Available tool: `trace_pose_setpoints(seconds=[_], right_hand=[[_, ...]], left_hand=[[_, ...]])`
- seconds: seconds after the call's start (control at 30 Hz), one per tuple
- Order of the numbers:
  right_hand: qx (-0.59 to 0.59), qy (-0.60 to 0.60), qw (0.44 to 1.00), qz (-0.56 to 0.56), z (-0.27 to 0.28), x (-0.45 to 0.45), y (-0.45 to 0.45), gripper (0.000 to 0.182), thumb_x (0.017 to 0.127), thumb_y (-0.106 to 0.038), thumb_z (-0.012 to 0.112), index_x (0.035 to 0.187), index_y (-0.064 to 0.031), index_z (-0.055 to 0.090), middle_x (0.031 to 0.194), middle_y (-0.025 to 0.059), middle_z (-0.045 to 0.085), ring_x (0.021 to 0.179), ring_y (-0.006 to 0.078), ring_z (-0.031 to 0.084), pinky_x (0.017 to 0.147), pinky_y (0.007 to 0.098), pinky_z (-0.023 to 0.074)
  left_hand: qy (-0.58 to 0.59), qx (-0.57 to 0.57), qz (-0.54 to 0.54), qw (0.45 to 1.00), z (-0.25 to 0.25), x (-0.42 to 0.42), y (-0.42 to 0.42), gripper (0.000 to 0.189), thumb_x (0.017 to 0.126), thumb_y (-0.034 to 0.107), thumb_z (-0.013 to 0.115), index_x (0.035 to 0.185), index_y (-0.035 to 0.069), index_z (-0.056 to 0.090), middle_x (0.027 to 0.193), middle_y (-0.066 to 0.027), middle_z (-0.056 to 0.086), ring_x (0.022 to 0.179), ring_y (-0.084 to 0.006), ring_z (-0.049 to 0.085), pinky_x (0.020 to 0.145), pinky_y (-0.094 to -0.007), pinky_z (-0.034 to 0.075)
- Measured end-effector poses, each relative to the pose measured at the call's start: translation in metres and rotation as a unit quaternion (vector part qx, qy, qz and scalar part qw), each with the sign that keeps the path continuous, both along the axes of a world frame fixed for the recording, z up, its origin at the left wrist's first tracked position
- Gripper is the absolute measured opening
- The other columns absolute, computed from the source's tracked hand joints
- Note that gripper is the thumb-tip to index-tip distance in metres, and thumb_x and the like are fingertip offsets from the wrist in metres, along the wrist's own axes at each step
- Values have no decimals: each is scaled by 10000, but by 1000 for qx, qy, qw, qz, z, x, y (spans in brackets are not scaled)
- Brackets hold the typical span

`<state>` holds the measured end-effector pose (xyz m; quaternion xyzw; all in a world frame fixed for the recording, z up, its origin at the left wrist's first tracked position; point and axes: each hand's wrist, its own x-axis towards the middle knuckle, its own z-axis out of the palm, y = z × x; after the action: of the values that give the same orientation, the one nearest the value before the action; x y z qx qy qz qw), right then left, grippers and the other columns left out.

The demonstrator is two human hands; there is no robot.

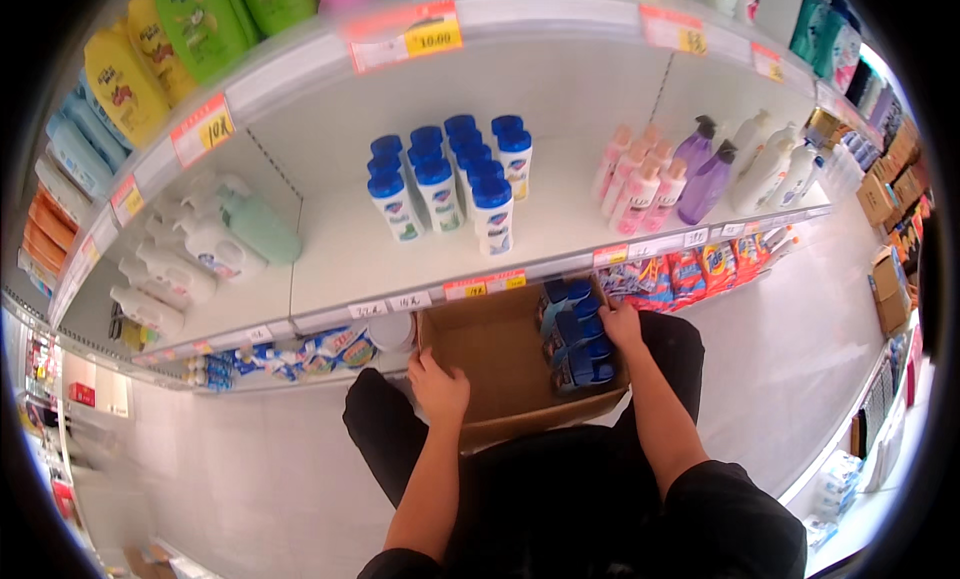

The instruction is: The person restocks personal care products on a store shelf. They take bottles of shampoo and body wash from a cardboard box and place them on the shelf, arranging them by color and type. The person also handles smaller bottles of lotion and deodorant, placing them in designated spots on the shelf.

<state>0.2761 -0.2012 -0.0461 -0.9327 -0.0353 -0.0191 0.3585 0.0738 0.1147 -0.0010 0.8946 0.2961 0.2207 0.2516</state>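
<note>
An uncapped-top, open cardboard box (pixel 487 354) rests between my knees, below the shelf's front edge. Several dark blue bottles (pixel 589 339) stand along its right side; the rest of its bottom shows bare. My left hand (pixel 441 388) grips the box's left wall, and my right hand (pixel 622 325) grips its right wall beside the bottles. On the white shelf (pixel 337 260) above, several white bottles with blue caps (pixel 495 215) stand in rows. Pink bottles (pixel 637 189) and purple pump bottles (pixel 705 178) are to their right.
White and green pump bottles (pixel 259 223) fill the shelf's left part. An upper shelf edge with price tags (pixel 405 39) crosses over the front, bearing green and yellow bottles. Detergent bags (pixel 686 271) lie below at right. Cardboard boxes (pixel 889 290) are stacked across the aisle.
</note>
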Motion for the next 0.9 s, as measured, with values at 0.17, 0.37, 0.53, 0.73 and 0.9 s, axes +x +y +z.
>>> trace_pose_setpoints(seconds=[0.17, 0.37, 0.53, 0.73, 0.9], right_hand=[[24, 14, 999, -25, 14, -10, 9, 397, 860, -326, 588, 1144, -76, 709, 995, 285, 681, 998, 422, 666, 877, 461, 515], [47, 42, 995, -71, 4, -19, -1, 443, 938, -384, 528, 1183, -54, 691, 1080, 280, 677, 1075, 423, 643, 931, 446, 487], [62, 29, 995, -67, 8, -33, 3, 488, 976, -429, 489, 1135, -13, 686, 1073, 293, 667, 1085, 453, 620, 922, 469, 478], [50, 22, 995, -78, 13, -41, 1, 508, 980, -454, 479, 1054, 6, 679, 1022, 306, 665, 1045, 480, 615, 893, 493, 473], [115, -113, 979, -126, 20, -52, -2, 385, 974, -310, 557, 1124, 34, 640, 1065, 250, 676, 1009, 397, 654, 886, 434, 494]], left_hand=[[39, 3, -6, 999, 6, -2, 0, 499, 770, 137, 711, 1224, 22, 543, 1366, -267, 444, 1255, -458, 457, 1026, -504, 426], [40, -2, -5, 999, 3, -8, -2, 425, 768, 147, 714, 1161, 42, 591, 1368, -265, 444, 1241, -454, 470, 1011, -498, 435], [17, 13, 6, 1000, -5, -11, 2, 360, 748, 138, 696, 1086, 39, 622, 1347, -243, 454, 1224, -428, 480, 979, -499, 446], [30, -3, 24, 999, -2, -8, 0, 320, 763, 157, 708, 1061, 62, 637, 1334, -226, 468, 1206, -427, 495, 976, -501, 453], [31, -10, 12, 999, 2, -8, 0, 308, 774, 170, 714, 1057, 71, 643, 1324, -219, 472, 1193, -426, 504, 979, -499, 455]])
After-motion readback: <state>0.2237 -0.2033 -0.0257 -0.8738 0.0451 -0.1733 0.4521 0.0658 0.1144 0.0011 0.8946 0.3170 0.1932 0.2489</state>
